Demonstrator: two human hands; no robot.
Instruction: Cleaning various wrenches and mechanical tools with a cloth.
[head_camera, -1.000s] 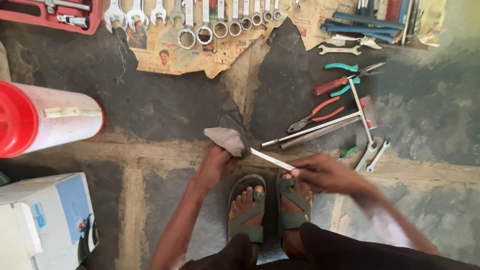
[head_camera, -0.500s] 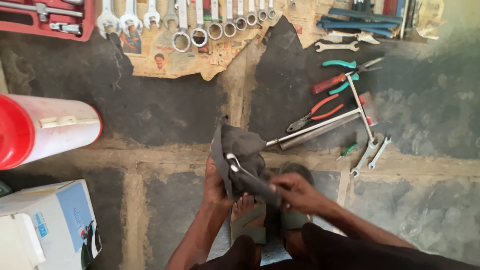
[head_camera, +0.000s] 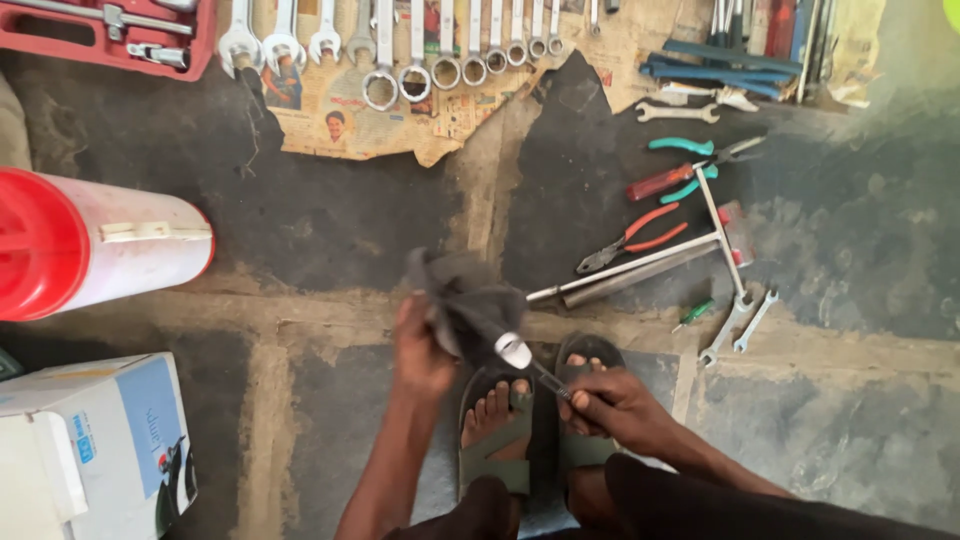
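Note:
My left hand (head_camera: 420, 350) grips a dark grey rag (head_camera: 462, 295) wrapped around the upper part of a slim metal tool (head_camera: 513, 350), whose shiny round end pokes out of the cloth. My right hand (head_camera: 610, 405) holds the lower end of that tool, just above my sandalled feet (head_camera: 530, 420). Both hands are low in the middle of the view over a stained concrete floor (head_camera: 330, 220).
Several spanners (head_camera: 420, 45) lie in a row on newspaper at the top. A red tool case (head_camera: 110, 35) is at top left. Pliers (head_camera: 630, 240), a T-handle wrench (head_camera: 640, 265) and small spanners (head_camera: 740, 325) lie right. A red-and-white container (head_camera: 95, 245) and a white box (head_camera: 95, 450) are left.
The rag, at first held beside the bare tool, has been wrapped over it and slid along it. The tool's shiny end now pokes out, and my right hand sits lower.

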